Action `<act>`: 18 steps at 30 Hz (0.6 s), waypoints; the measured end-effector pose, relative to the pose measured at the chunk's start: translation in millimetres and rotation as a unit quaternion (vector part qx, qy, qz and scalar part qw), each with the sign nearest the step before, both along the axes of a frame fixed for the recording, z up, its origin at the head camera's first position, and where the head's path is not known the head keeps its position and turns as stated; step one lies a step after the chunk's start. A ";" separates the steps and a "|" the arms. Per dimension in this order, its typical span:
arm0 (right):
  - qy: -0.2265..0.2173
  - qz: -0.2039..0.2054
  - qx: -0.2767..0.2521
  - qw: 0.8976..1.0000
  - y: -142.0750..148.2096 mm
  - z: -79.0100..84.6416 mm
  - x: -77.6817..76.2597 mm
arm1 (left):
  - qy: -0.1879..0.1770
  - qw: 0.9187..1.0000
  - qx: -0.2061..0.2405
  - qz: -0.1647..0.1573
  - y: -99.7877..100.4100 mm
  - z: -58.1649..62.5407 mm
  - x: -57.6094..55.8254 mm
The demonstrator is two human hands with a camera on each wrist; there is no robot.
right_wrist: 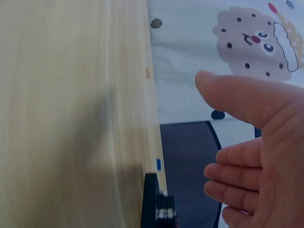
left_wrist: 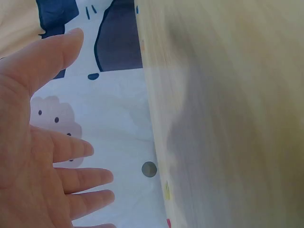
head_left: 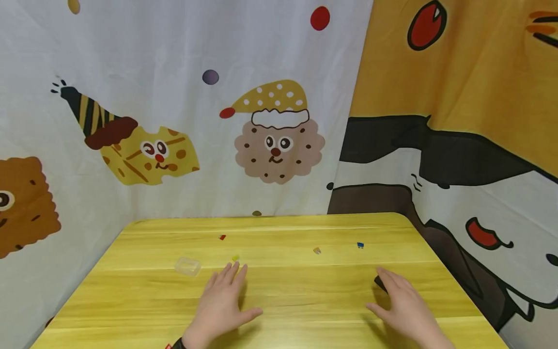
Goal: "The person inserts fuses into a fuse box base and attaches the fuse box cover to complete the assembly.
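Yellow table; left hand near yellow piece, right hand near black object, grips spread.

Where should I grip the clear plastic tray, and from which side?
Likely best: pinch the clear plastic tray by two opposite edges, coming from its near right, where the left hand is; it looks shallow and lies on the table, so stay low.

No text, label, brand, number or sign is legible in any view. Cloth backdrop: printed drawings, no readable lettering. Clear box and black object: no readable marking. Red piece, yellow piece, blue piece on counter: too small to read.
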State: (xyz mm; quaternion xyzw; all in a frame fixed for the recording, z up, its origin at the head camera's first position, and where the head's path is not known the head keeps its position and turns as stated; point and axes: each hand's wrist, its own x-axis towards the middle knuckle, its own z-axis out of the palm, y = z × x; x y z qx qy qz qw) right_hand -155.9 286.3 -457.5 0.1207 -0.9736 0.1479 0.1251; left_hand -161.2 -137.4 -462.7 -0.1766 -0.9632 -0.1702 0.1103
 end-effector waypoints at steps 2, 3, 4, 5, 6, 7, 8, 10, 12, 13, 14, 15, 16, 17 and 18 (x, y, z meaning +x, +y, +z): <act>-0.003 -0.008 0.003 1.000 4.5 -1.1 -1.1 | 0.003 1.000 0.003 -0.005 1.5 -0.2 0.0; -0.005 -0.013 0.003 1.000 6.6 -1.3 -1.5 | 0.007 1.000 0.003 -0.007 2.1 -0.4 -0.1; -0.007 -0.019 0.003 1.000 8.7 -1.5 -1.9 | 0.010 1.000 0.005 -0.011 2.6 -0.8 -0.1; -0.008 -0.023 0.002 1.000 10.7 -1.7 -2.4 | 0.011 1.000 0.006 -0.014 2.8 -1.2 -0.3; -0.010 -0.028 0.001 1.000 12.7 -2.1 -3.1 | 0.012 1.000 0.009 -0.019 3.0 -1.4 -0.7; -0.010 -0.032 0.001 0.999 14.4 -2.2 -3.5 | 0.014 1.000 0.010 -0.023 3.1 -1.5 -1.0; -0.010 -0.035 0.000 0.999 16.2 -2.2 -3.8 | 0.013 0.999 0.011 -0.027 3.3 -1.2 -1.3; -0.010 -0.042 -0.001 0.999 20.1 -2.7 -4.8 | 0.007 0.999 0.013 -0.036 3.7 -1.3 -1.9; -0.015 -0.051 0.003 0.999 24.4 -3.1 -5.8 | 0.003 0.999 0.011 -0.046 5.0 -0.4 -2.5; -0.019 -0.056 0.005 0.998 26.5 -3.1 -6.3 | 0.000 0.999 0.009 -0.050 6.0 0.0 -2.8; -0.024 -0.061 0.007 0.998 28.7 -3.3 -7.2 | -0.002 0.999 0.006 -0.053 7.3 0.3 -3.1; -0.030 -0.066 0.008 0.997 30.8 -3.5 -8.2 | -0.003 0.998 0.004 -0.056 8.7 0.5 -3.2; -0.037 -0.071 0.010 0.997 32.6 -3.8 -9.1 | -0.005 0.998 0.003 -0.058 10.2 0.7 -3.6; -0.042 -0.076 0.010 0.996 34.4 -4.1 -10.1 | -0.006 0.998 0.001 -0.061 11.8 1.1 -4.0; -0.047 -0.079 0.010 0.996 36.0 -4.6 -11.3 | -0.006 0.998 0.000 -0.063 13.3 1.4 -4.3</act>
